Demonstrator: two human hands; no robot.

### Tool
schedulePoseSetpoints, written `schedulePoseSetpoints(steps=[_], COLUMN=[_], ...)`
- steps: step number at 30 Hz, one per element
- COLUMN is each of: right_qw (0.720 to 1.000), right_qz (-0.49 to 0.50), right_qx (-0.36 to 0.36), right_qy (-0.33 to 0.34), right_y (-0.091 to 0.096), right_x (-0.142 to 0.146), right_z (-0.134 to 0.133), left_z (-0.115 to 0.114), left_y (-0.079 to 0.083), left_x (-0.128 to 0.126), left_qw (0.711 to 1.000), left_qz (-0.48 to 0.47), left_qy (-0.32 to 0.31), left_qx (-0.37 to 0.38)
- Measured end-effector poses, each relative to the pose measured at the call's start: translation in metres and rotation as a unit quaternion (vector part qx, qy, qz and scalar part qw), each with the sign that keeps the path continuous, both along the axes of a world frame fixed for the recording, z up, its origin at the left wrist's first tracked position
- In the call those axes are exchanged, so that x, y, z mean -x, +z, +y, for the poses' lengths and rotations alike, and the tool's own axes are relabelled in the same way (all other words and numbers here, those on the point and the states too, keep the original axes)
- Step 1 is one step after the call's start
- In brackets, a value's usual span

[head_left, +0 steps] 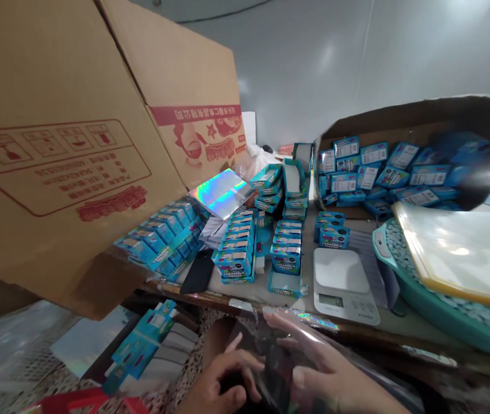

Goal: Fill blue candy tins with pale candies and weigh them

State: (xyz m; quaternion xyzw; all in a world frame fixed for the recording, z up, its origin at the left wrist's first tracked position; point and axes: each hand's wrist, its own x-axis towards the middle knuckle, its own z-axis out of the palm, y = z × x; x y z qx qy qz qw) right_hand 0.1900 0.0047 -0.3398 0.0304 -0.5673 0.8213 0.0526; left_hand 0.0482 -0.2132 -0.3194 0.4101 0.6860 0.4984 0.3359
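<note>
Low in the view, below the table edge, my left hand (219, 382) and my right hand (322, 374) are both closed on a clear plastic bag (290, 345) with a holographic strip at its top. Left fingers curl onto the bag's lower part, and the right hand's fingers show through the film. What lies inside the bag is too dark to make out. Just above the hands, a white digital kitchen scale (342, 284) sits at the table's front edge.
Stacks of small blue boxes (286, 247) cover the table. A tipped cardboard box (417, 123) at the right spills more. A big brown carton (64, 144) leans at the left. A teal tray (439, 310) holds clear sleeves. Holographic bags (221, 192) lie behind.
</note>
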Motion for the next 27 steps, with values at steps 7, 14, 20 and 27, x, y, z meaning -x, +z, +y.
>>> schedulePoseSetpoints(steps=[7,14,20,27], right_qw=[0.966,0.953,0.925,0.974], right_qz=[-0.009,-0.024,-0.066,-0.001], right_qx=[0.224,0.278,0.284,0.224], right_qy=[0.129,0.119,0.244,0.019], right_y=[-0.002,-0.012,0.009,-0.014], right_x=[0.005,0.010,-0.005,-0.005], right_z=[0.004,-0.014,0.002,-0.027], left_z=[-0.010,-0.004,0.001,0.010], left_y=[-0.001,-0.013,-0.021,-0.027], left_x=[0.013,0.008,0.006,-0.001], left_qw=[0.998,0.994,0.981,0.941], left_qz=[-0.013,0.065,0.101,0.179], left_qy=[-0.019,0.020,0.110,0.219], left_qx=[-0.061,-0.081,-0.122,-0.187])
